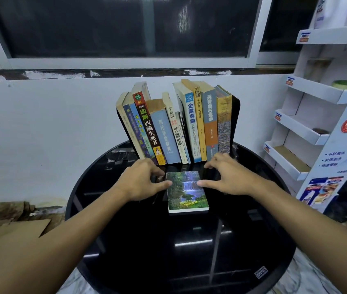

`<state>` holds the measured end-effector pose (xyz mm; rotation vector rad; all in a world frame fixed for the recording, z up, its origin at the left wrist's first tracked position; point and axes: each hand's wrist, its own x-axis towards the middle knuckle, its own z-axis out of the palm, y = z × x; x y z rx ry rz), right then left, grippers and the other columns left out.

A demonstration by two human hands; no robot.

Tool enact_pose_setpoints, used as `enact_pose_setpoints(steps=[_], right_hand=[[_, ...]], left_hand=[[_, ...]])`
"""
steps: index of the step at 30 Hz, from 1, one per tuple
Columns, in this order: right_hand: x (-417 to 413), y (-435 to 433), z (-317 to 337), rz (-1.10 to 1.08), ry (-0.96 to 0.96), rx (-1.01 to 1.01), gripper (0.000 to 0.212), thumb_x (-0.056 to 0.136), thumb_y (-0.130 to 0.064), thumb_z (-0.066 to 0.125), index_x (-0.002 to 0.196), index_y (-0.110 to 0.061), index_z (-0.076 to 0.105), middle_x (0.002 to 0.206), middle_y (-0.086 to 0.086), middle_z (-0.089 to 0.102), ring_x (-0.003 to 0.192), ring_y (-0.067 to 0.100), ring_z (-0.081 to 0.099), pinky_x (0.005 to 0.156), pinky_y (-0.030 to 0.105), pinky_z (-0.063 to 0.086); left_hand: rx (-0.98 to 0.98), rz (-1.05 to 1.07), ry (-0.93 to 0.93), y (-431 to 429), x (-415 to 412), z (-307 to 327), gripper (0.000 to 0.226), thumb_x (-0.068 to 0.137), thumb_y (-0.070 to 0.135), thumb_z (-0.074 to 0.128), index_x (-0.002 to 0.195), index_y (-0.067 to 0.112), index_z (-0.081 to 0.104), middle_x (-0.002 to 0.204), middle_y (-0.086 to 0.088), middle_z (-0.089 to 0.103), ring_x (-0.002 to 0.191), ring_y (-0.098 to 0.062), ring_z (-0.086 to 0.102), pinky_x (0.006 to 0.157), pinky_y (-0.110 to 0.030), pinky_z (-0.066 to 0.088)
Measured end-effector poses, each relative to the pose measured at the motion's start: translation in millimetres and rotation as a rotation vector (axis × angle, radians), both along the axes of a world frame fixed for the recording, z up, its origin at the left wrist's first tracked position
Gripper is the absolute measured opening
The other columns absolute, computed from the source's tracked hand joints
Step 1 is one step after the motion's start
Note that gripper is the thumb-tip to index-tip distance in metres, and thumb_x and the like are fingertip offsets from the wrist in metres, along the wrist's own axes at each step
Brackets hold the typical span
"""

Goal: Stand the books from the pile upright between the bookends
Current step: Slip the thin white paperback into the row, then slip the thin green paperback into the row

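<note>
One book with a waterfall cover (186, 193) lies flat on the round black table (189, 251). My left hand (141, 181) is at its left edge, thumb tip touching the cover, fingers spread. My right hand (229, 177) is at its right edge, thumb tip on the cover, fingers spread. Neither hand has lifted it. Behind the book, several books (176, 124) stand upright in a row, those on the left leaning. A black bookend (235, 119) closes the row's right end. The left bookend (126, 132) shows only as a dark edge behind the leaning books.
A white wall and a dark window stand behind the table. A white cardboard display shelf (308, 115) stands at the right, close to the table's rim. Brown cardboard (13, 228) lies at the lower left, beside the table.
</note>
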<state>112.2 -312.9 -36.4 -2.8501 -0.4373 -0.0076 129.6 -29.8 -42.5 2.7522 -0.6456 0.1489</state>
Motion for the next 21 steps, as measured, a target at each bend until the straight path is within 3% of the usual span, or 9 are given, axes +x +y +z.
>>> enact_pose_setpoints(steps=[2, 6, 8, 11, 13, 17, 21], right_hand=[[-1.0, -0.4, -3.9, -0.005, 0.043, -0.027, 0.099, 0.07, -0.09, 0.044, 0.142, -0.022, 0.05, 0.123, -0.009, 0.042, 0.123, 0.012, 0.036, 0.11, 0.045, 0.038], [0.7, 0.0, -12.8, 0.017, 0.075, -0.044, 0.107, 0.067, -0.094, 0.037, 0.145, -0.022, 0.049, 0.121, -0.008, 0.039, 0.123, 0.012, 0.032, 0.113, 0.047, 0.03], [1.6, 1.5, -17.2, 0.033, 0.073, -0.041, 0.11, 0.067, -0.095, 0.035, 0.147, -0.021, 0.048, 0.119, -0.009, 0.038, 0.12, 0.01, 0.03, 0.111, 0.045, 0.029], [1.2, 4.8, -20.7, 0.033, 0.071, -0.032, 0.103, 0.074, -0.089, 0.039, 0.15, -0.02, 0.045, 0.117, -0.008, 0.037, 0.116, 0.01, 0.029, 0.11, 0.044, 0.029], [0.7, 7.3, -21.8, 0.029, 0.074, -0.006, 0.1, 0.076, -0.086, 0.043, 0.15, -0.019, 0.043, 0.115, -0.008, 0.036, 0.114, 0.01, 0.029, 0.109, 0.042, 0.029], [-0.5, 10.3, -25.9, -0.004, 0.09, 0.084, 0.099, 0.074, -0.086, 0.05, 0.149, -0.021, 0.044, 0.116, -0.008, 0.039, 0.115, 0.011, 0.033, 0.105, 0.036, 0.031], [-1.4, 10.3, -28.3, -0.036, 0.106, 0.156, 0.101, 0.072, -0.085, 0.056, 0.15, -0.023, 0.043, 0.119, -0.009, 0.04, 0.118, 0.013, 0.037, 0.105, 0.033, 0.032]], left_hand=[[0.053, 0.01, 0.057, -1.1, -1.2, -4.2, 0.06, 0.085, 0.074, 0.058, 0.109, 0.022, 0.076, 0.105, 0.004, 0.062, 0.099, -0.012, 0.054, 0.091, -0.043, 0.054], [0.106, 0.011, 0.135, -1.2, 1.9, -12.5, 0.076, 0.079, 0.085, 0.049, 0.132, 0.033, 0.067, 0.112, 0.008, 0.05, 0.113, -0.013, 0.044, 0.1, -0.046, 0.047], [0.095, 0.013, 0.162, -1.8, 3.4, -14.5, 0.083, 0.076, 0.09, 0.045, 0.134, 0.034, 0.065, 0.113, 0.009, 0.049, 0.118, -0.014, 0.045, 0.102, -0.046, 0.047], [0.04, -0.005, 0.171, -3.5, 6.6, -16.0, 0.099, 0.062, 0.1, 0.034, 0.132, 0.037, 0.067, 0.108, 0.012, 0.048, 0.112, -0.011, 0.046, 0.099, -0.047, 0.049], [0.019, -0.011, 0.179, -4.7, 7.4, -16.8, 0.094, 0.063, 0.098, 0.037, 0.13, 0.039, 0.067, 0.106, 0.014, 0.047, 0.108, -0.01, 0.046, 0.098, -0.046, 0.05], [-0.058, -0.007, 0.224, -9.4, 4.0, -15.8, 0.064, 0.079, 0.074, 0.062, 0.13, 0.036, 0.067, 0.109, 0.012, 0.048, 0.111, -0.011, 0.051, 0.1, -0.045, 0.05], [-0.136, 0.02, 0.237, -14.0, 3.5, -17.9, 0.068, 0.078, 0.069, 0.069, 0.133, 0.029, 0.066, 0.113, 0.006, 0.05, 0.111, -0.013, 0.055, 0.1, -0.042, 0.051]])
